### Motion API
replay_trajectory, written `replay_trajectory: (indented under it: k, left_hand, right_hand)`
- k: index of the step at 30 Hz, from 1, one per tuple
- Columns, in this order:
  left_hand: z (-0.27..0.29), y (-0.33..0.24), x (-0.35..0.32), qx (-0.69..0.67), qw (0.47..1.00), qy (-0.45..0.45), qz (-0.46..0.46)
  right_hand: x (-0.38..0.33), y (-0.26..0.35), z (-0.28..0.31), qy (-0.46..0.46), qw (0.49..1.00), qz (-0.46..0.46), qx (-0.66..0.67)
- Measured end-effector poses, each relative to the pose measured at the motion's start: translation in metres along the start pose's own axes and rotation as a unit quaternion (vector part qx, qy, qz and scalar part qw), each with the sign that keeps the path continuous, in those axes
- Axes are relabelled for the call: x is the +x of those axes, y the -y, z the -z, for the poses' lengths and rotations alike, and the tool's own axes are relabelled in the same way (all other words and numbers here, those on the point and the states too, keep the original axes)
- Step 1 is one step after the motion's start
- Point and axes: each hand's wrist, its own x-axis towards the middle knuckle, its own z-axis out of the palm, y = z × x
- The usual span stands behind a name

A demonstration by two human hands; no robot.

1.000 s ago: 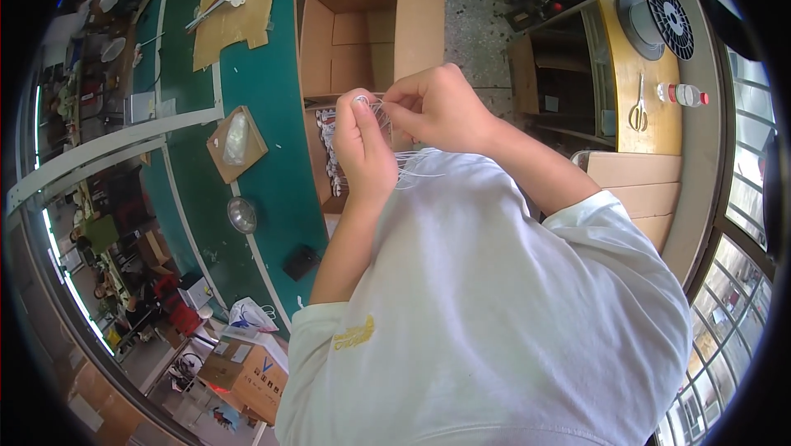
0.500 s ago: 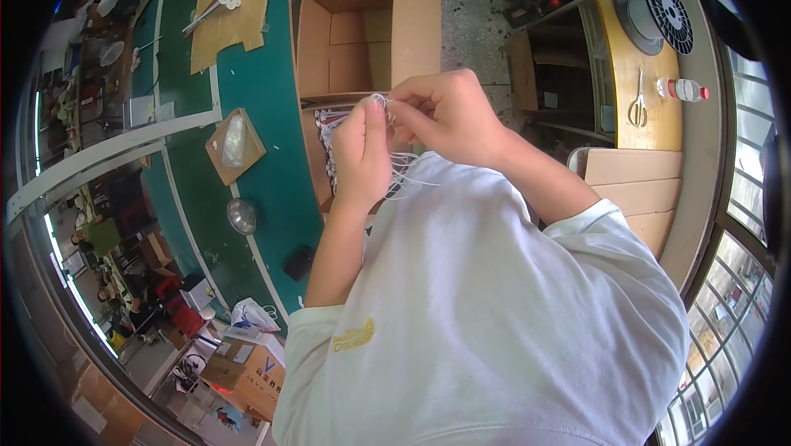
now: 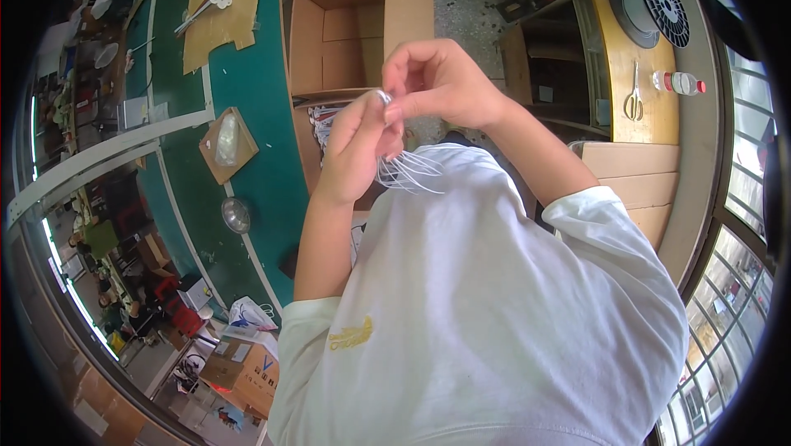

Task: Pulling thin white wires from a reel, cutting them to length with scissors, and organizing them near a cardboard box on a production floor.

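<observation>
In front of my chest, my left hand (image 3: pixel 356 147) is closed around a bundle of thin white wires (image 3: pixel 409 172). Their loose ends fan out below its fingers. At the bundle's top, a small whitish end (image 3: pixel 384 96) pokes up beside my left thumb. My right hand (image 3: pixel 449 87) is bent over that spot, its thumb and fingertips pressed together against it. What exactly sits between the right fingertips is too small to make out. Just left of my left hand, several white-ended wired pieces (image 3: pixel 321 123) lie in a low cardboard box, partly hidden by the hand.
An open cardboard box (image 3: pixel 409 30) stands beyond my hands. The green bench (image 3: pixel 264 112) on the left carries a metal bowl (image 3: pixel 236 215) and a plastic-wrapped item (image 3: pixel 228 139). Scissors (image 3: pixel 634 104), a bottle (image 3: pixel 680 83) and a wire spool (image 3: pixel 663 7) rest on the right-hand table.
My right hand has risen slightly and its fingers have curled more above the bundle's top. My left hand has turned a little, still around the wires. The whole view has shifted slightly.
</observation>
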Motion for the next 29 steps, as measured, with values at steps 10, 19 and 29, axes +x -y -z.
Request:
replay_trajectory:
  k: [10, 19, 29]
  left_hand:
    - [0.010, -0.015, 0.016, -0.183, 0.958, -0.158, -0.157]
    - [0.038, -0.003, 0.017, -0.360, 0.891, -0.235, -0.147]
    - [0.048, -0.014, 0.001, -0.509, 0.855, -0.078, -0.060]
  right_hand:
    - [-0.010, -0.005, -0.048, 0.003, 0.969, -0.026, -0.248]
    - [-0.029, -0.006, -0.026, 0.071, 0.900, -0.012, -0.430]
    - [-0.040, 0.012, 0.047, 0.047, 0.983, 0.047, -0.171]
